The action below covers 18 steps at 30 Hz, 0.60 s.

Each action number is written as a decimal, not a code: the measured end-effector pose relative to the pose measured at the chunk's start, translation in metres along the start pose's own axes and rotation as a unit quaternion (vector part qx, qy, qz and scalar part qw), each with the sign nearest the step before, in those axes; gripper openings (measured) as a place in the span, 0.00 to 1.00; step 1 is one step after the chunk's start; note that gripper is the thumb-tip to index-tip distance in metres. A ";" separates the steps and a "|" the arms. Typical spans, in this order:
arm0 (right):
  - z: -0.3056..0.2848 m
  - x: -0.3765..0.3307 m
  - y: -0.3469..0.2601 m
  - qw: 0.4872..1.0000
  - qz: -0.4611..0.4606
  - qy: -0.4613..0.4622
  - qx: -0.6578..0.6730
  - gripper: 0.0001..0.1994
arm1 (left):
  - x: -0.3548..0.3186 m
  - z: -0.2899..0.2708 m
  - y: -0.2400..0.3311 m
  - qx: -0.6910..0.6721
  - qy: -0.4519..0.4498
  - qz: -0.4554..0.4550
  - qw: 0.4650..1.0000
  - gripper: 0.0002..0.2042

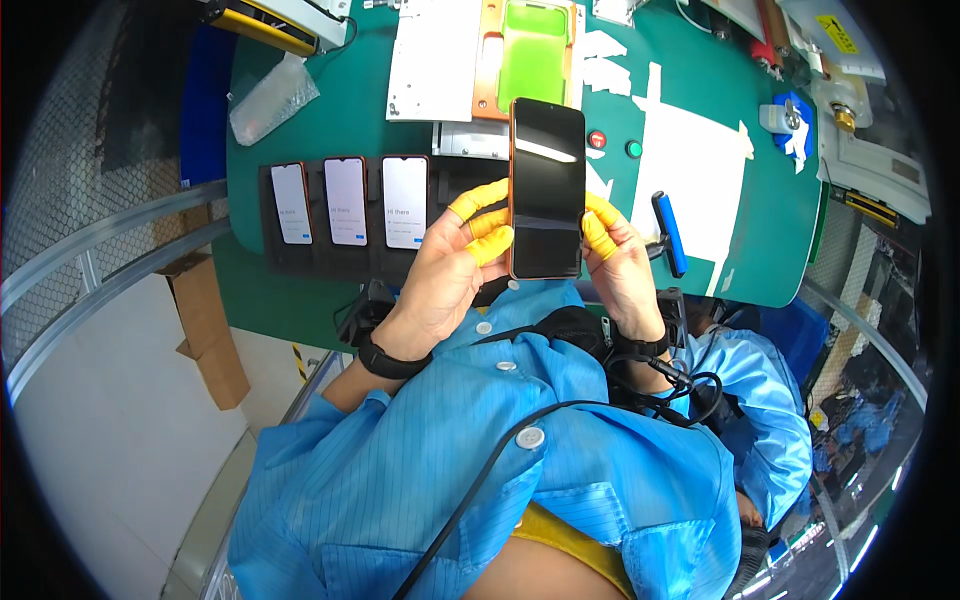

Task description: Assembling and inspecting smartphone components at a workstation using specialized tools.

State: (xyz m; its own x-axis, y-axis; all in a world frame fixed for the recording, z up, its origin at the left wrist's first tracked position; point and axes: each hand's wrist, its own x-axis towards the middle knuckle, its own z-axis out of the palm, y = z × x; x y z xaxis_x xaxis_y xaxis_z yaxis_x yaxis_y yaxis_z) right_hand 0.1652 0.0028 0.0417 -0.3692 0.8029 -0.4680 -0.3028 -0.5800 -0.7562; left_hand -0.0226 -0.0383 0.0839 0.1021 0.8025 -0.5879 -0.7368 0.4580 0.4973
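Observation:
Between my two hands I hold a smartphone (546,205) upright, its dark screen facing me and an orange edge showing. My left hand (455,262) grips its left edge with fingers in yellow finger cots. On the opposite edge my right hand (618,258), also in yellow cots, is closed on it. To the left, a black tray (345,260) carries three phones with lit white screens: a left one (292,204), a middle one (346,200) and a right one (405,201). Behind the held phone stands an orange fixture (487,75) with a bright green insert (533,50).
A blue-handled roller (668,235) lies right of my right hand, beside a taped white sheet (690,180). Red (597,139) and green (634,149) buttons sit near the fixture. A clear plastic bag (272,100) rests at left. Another person's blue sleeve (765,390) is at my right.

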 end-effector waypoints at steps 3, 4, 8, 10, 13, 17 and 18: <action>0.006 0.028 -0.007 0.999 -0.009 0.034 -0.040 0.13 | 0.011 0.001 0.001 0.043 -0.002 0.014 0.999 0.21; 0.005 0.040 -0.012 0.990 -0.008 0.072 -0.121 0.14 | 0.019 -0.007 -0.004 0.058 0.020 0.043 0.997 0.21; -0.005 0.110 -0.014 0.958 -0.118 0.092 -0.245 0.14 | 0.034 -0.021 -0.002 0.181 0.091 0.068 0.977 0.19; -0.005 0.132 -0.016 0.954 -0.132 0.101 -0.250 0.14 | 0.036 -0.026 -0.001 0.194 0.112 0.072 0.972 0.19; -0.001 0.154 -0.018 0.920 -0.145 0.143 -0.334 0.14 | 0.034 -0.028 0.000 0.208 0.135 0.079 0.966 0.18; 0.010 0.155 -0.012 0.820 -0.175 0.182 -0.515 0.16 | 0.037 -0.033 -0.005 0.212 0.136 0.094 0.963 0.19; 0.016 0.152 -0.007 0.738 -0.245 0.170 -0.605 0.20 | 0.040 -0.034 -0.006 0.223 0.141 0.102 0.959 0.20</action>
State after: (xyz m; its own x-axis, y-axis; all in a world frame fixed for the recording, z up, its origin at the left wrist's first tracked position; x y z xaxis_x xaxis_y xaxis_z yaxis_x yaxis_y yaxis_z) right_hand 0.0971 0.1272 -0.0169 -0.1721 0.9829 0.0662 0.7558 0.1748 -0.6310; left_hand -0.0368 -0.0217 0.0360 -0.2442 0.7866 -0.5671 -0.3565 0.4711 0.8069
